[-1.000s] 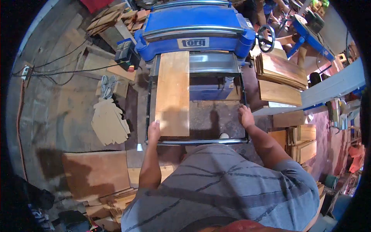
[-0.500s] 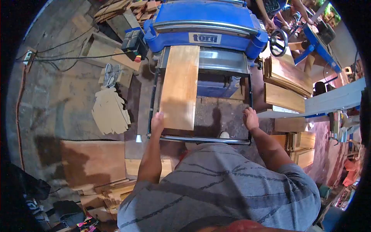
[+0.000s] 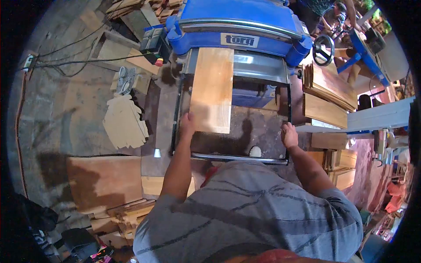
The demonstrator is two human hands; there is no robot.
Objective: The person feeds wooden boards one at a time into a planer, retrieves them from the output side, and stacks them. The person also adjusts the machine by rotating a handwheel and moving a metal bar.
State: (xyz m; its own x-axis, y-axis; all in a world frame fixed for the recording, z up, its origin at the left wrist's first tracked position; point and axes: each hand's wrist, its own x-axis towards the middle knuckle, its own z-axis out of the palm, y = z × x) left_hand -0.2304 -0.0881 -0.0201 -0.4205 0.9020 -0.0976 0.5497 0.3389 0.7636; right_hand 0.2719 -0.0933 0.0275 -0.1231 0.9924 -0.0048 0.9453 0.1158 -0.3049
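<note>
A flat wooden board lies lengthwise on the infeed side of a blue thickness planer, its far end at the machine's mouth. At the board's left edge, close to its near end, my left hand is closed on it. My right hand has its fingers curled at the right rail of the black extension frame, apart from the board. The undersides of both grips are hidden.
Stacked boards stand right of the planer, below its handwheel. A control box with a red button and cables is at left. Cardboard pieces lie on the floor. Another person's arm shows at upper right.
The board has slid forward toward the planer, its near end now farther from me. My left hand has moved forward with it; my right hand stays at the rail.
</note>
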